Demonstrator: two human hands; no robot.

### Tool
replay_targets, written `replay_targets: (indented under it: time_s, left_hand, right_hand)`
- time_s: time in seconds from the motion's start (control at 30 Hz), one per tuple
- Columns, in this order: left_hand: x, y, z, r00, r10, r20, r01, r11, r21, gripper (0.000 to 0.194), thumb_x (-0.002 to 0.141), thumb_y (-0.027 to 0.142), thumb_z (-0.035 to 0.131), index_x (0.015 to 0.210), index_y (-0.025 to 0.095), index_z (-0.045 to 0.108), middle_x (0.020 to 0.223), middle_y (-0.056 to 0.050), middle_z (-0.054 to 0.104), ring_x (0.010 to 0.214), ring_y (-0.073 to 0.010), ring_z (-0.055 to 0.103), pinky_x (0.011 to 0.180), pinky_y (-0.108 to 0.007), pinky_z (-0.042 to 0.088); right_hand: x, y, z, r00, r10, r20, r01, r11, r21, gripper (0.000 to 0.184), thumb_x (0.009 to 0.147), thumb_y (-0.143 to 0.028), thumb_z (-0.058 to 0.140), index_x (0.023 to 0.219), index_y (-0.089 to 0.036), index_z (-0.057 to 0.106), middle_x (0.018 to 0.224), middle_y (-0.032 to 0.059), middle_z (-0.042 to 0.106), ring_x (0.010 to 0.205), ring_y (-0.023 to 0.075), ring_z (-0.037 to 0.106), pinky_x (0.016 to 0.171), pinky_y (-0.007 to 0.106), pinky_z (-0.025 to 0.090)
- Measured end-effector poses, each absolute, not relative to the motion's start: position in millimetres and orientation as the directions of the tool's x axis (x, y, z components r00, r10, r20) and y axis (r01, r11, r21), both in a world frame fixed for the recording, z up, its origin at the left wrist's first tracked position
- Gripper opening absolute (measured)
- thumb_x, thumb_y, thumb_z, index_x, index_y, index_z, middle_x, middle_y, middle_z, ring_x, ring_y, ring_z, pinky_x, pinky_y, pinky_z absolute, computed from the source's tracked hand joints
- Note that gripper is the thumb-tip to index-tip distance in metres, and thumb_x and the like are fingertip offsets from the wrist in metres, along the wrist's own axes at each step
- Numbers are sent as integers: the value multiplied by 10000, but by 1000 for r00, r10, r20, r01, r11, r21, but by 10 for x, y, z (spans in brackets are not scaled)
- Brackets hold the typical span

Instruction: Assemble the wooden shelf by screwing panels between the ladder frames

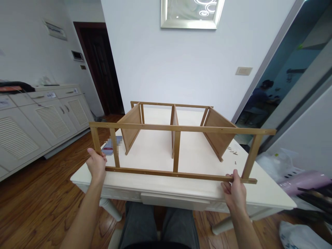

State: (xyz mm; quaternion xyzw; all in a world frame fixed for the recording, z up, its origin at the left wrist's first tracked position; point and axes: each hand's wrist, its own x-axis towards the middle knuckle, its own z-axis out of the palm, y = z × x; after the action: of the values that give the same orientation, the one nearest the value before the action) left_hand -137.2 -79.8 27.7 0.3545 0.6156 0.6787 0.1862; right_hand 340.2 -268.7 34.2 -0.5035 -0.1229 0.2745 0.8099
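A bamboo-coloured wooden rack frame (178, 129) lies on its side on a cream table (264, 199), with three flat panels between a near and a far ladder-like side. My left hand (97, 163) grips the near side's left end where the lower rail meets the post. Over on the other end, my right hand (234, 191) closes on the same lower rail (166, 172). Both hands have fingers wrapped round the wood. The near side stands upright facing me.
Small screws (232, 151) lie loose on the table at the right. A phone (109, 148) rests at the table's left edge. White cabinets (38, 121) line the left wall. Bags and a lilac object (306, 181) crowd the floor at right. A person sits beyond the glass door (259, 98).
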Motion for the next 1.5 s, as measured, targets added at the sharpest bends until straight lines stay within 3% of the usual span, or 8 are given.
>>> replay_targets:
  time_s: [0.27, 0.53, 0.73, 0.87, 1.1, 1.27, 1.37, 1.5]
  left_hand:
    - [-1379, -830, 311, -689, 704, 172, 52, -189, 981, 634, 960, 710, 386, 704, 169, 594, 581, -4, 560, 463, -138, 448, 461, -291, 348]
    - [-1513, -653, 131, -720, 661, 213, -177, -471, 864, 628, 1015, 688, 302, 634, 208, 439, 546, 50, 415, 506, -113, 436, 536, -258, 409]
    - [-1624, -578, 87, -734, 624, 269, -311, -661, 683, 361, 1005, 486, 603, 1121, 146, 640, 1001, -44, 670, 811, -147, 646, 739, -324, 577]
    - [-1643, -555, 215, -714, 629, 308, -380, -717, 584, 352, 1000, 449, 624, 1182, 148, 641, 1114, -71, 679, 931, -183, 676, 820, -372, 601]
    - [-1577, -619, 431, -693, 613, 380, -397, -764, 510, 364, 980, 511, 623, 965, 148, 644, 934, -31, 663, 860, -168, 650, 816, -364, 567]
    - [-1584, -731, 516, -660, 627, 413, -358, -747, 560, 427, 866, 535, 445, 590, 213, 398, 701, -3, 509, 900, -203, 623, 863, -383, 526]
    - [-1593, -740, 547, -671, 616, 413, -301, -735, 608, 394, 814, 529, 335, 564, 226, 318, 656, 4, 427, 887, -213, 608, 863, -389, 515]
    - [-1609, -724, 568, -738, 539, 406, -156, -721, 675, 499, 868, 628, 228, 552, 244, 266, 554, 34, 290, 646, -173, 495, 777, -360, 494]
  right_hand:
    - [3372, -2701, 370, 847, 531, -9, -248, 381, -890, 637, 657, -675, 869, 695, -209, 437, 503, -114, 435, 371, -4, 234, 322, 159, 201]
    - [3415, -2662, 326, 751, 650, -119, -361, 254, -897, 491, 695, -509, 878, 735, -184, 512, 589, -92, 527, 345, -11, 243, 288, 159, 156]
    - [3493, -2509, 383, 638, 745, -198, -418, 119, -901, 303, 1013, -362, 631, 814, -145, 560, 661, -78, 550, 378, -9, 221, 314, 137, 160]
    - [3547, -2378, 479, 609, 774, -173, -416, 125, -901, 306, 1050, -370, 582, 842, -146, 568, 637, -94, 490, 391, 1, 213, 325, 140, 170]
    - [3560, -2252, 636, 604, 791, -99, -387, 182, -904, 336, 1058, -385, 560, 815, -154, 543, 630, -95, 485, 387, 4, 206, 325, 148, 167]
    - [3551, -2230, 676, 600, 797, -69, -368, 198, -909, 337, 1056, -389, 556, 810, -162, 524, 644, -89, 512, 379, 2, 199, 322, 151, 162]
    - [3554, -2232, 665, 603, 795, -64, -356, 196, -914, 333, 1052, -392, 561, 813, -163, 523, 643, -91, 507, 380, 2, 198, 323, 151, 166]
    - [3572, -2230, 604, 645, 761, -70, -328, 193, -925, 329, 1043, -383, 588, 811, -155, 541, 616, -104, 453, 392, 4, 203, 332, 146, 169]
